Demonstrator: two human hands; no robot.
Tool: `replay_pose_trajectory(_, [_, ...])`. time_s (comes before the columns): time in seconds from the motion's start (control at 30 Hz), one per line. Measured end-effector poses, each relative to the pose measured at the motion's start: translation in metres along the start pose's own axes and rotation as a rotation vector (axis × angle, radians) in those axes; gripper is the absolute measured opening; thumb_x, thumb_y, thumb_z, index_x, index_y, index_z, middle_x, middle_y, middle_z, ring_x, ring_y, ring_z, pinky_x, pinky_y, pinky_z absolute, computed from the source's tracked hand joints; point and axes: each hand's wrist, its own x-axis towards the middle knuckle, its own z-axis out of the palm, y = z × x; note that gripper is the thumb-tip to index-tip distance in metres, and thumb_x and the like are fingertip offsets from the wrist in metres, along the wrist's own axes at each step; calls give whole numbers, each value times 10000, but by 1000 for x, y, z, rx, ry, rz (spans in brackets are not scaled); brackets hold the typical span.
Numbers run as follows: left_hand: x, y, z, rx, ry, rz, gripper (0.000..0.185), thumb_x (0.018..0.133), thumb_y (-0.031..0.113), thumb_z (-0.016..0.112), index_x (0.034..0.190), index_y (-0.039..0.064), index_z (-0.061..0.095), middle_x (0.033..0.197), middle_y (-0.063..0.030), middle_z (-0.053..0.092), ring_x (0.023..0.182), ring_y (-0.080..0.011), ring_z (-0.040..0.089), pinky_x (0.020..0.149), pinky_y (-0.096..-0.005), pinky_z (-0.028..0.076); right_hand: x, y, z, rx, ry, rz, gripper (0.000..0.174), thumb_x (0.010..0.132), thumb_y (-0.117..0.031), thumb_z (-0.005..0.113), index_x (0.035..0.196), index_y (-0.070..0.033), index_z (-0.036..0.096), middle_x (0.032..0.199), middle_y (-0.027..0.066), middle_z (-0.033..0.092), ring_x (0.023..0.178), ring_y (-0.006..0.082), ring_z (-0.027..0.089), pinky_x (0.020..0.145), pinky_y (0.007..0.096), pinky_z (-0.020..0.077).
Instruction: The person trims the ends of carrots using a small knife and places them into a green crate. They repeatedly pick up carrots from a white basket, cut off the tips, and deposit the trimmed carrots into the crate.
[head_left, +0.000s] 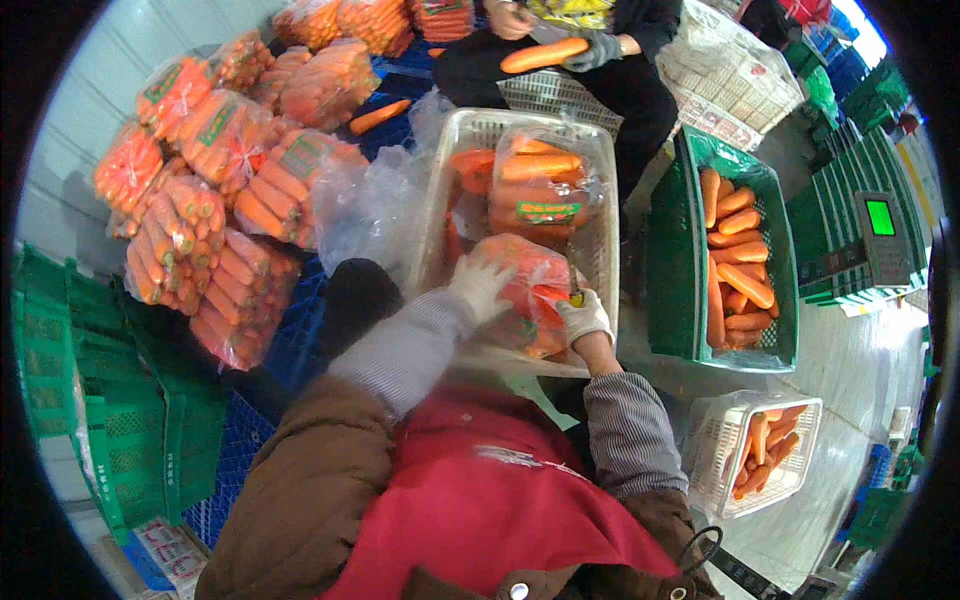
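My left hand (482, 289), in a pale glove, lies with fingers spread against the left side of a tied plastic bag of carrots (517, 262). The hand is slightly blurred. My right hand (587, 320), also gloved, is closed around the yellowish handle of a knife (576, 298), its blade pointing away from me beside the bag's tied end. The bag lies in the near part of a white plastic crate (444, 161). Behind it, in the same crate, lies another clear bag of carrots (541, 214) with a green printed label.
Bagged carrots (217, 142) are piled at the left, near green crates (124, 420). A green crate of loose carrots (667, 247) and a smaller white basket of carrots (705, 450) stand at the right. Opposite, a person's gloved hand (592, 52) holds a carrot (541, 55).
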Motion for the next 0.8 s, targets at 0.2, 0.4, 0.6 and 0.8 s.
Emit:
replay_pose_trajectory(0.2, [-92, -44, 27, -530, 158, -220, 454, 820, 287, 570, 1223, 91, 493, 1187, -142, 554, 1081, -302, 528, 924, -420, 406, -6, -20, 52, -335, -3, -205, 448, 724, -248, 679, 1127, -117, 534, 1065, 173, 595, 988, 338, 573, 828, 407, 458])
replay_pose_trajectory(0.4, [-102, -59, 28, -574, 374, -143, 428, 809, 272, 578, 1184, 72, 531, 1125, -149, 588, 1014, -321, 558, 895, -404, 431, -7, -56, 29, -590, 142, -159, 514, 741, -420, 646, 1182, -185, 527, 1064, 154, 596, 1009, 330, 560, 838, 408, 462])
replay_pose_trajectory(0.6, [-132, -88, -15, -441, 805, 95, 276, 773, 177, 612, 1010, 36, 611, 960, -152, 631, 872, -310, 599, 784, -409, 466, -59, -32, -64, -519, 224, -213, 368, 745, -346, 647, 1040, -127, 617, 1039, 121, 609, 990, 308, 558, 847, 392, 453])
replay_pose_trajectory(0.8, [-155, -121, -43, -164, 438, 175, 233, 677, 170, 655, 875, 54, 608, 865, -104, 625, 796, -306, 575, 717, -407, 429, -126, 37, -113, -711, 125, -282, 301, 767, -356, 603, 936, -109, 637, 971, 105, 623, 963, 297, 551, 846, 403, 418])
